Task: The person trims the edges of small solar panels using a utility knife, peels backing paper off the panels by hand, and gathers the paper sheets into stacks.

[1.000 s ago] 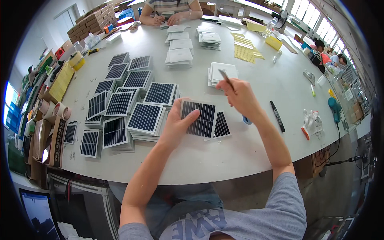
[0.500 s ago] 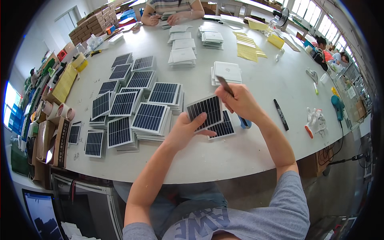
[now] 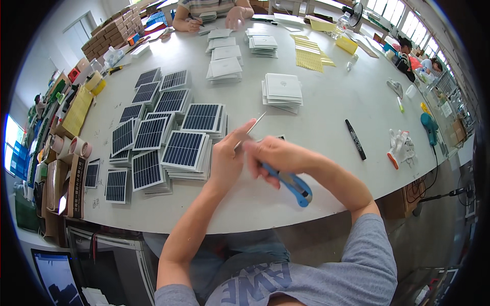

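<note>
My left hand [image 3: 227, 158] is closed on a small solar panel [image 3: 259, 121], which is tilted so that only its thin edge shows. Close beside it, my right hand [image 3: 275, 155] grips a blue-handled utility knife [image 3: 297, 191], its handle pointing down toward the near right. The fingers of my right hand hide the knife's front end, so whether the blade touches the panel cannot be seen. Behind my hands, a dark corner of another solar panel [image 3: 280, 137] shows on the table. To the left stand several stacks of solar panels [image 3: 184, 149], dark faces up.
White square pieces lie stacked [image 3: 283, 86] beyond my hands, with more piles [image 3: 224, 67] farther back. On the right are a black marker [image 3: 356, 139], work gloves [image 3: 401, 149] and a teal corded tool [image 3: 430, 128]. Across the table [image 3: 245, 209], another person's hands [image 3: 236, 18] work.
The solar panel has turned from face-up to edge-on. My right hand has come down and left toward it, and the knife handle has swung into clear view. The view has shifted slightly.
</note>
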The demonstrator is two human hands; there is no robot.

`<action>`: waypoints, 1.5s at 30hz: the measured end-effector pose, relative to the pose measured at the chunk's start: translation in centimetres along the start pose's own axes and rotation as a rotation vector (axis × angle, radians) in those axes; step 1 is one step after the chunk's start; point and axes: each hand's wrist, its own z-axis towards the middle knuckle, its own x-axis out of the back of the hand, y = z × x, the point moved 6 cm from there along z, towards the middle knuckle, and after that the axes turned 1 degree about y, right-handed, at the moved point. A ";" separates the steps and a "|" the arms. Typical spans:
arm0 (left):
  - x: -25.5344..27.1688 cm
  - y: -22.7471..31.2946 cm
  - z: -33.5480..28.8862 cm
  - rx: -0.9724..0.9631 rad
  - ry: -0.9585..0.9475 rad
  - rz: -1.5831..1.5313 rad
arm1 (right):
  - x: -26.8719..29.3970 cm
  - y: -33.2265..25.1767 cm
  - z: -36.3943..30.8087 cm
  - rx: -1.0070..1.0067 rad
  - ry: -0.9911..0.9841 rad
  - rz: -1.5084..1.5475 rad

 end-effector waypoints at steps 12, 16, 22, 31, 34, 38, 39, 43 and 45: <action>0.3 0.7 0.0 -0.163 0.082 0.111 | 2.8 -4.2 -2.4 0.466 0.587 -0.775; 0.2 1.2 -0.1 -0.208 0.111 0.235 | 1.9 -3.4 -2.2 0.507 0.702 -0.913; 0.6 2.3 -0.7 -0.224 0.105 0.266 | 5.3 -1.6 -0.7 0.264 0.828 -1.188; 0.3 0.4 -0.3 0.005 0.066 0.002 | 7.9 -1.7 -1.1 0.120 0.506 -0.280; 0.4 1.0 -0.3 -0.037 0.087 0.050 | 4.4 -1.3 -0.8 0.016 0.129 0.116; -0.1 1.0 0.0 -0.120 0.071 0.160 | -4.0 -0.3 -1.2 -0.004 -0.319 -0.168; -0.2 1.7 0.2 -0.199 0.071 0.193 | -6.6 0.7 -1.4 -0.060 -0.467 -0.147; -1.4 -1.8 -0.2 0.373 -0.095 -0.456 | -4.8 -0.8 -2.3 -0.045 -0.357 -0.145; -1.3 -1.9 -0.5 0.473 -0.134 -0.735 | -0.4 -2.4 -2.8 0.037 -0.101 -0.078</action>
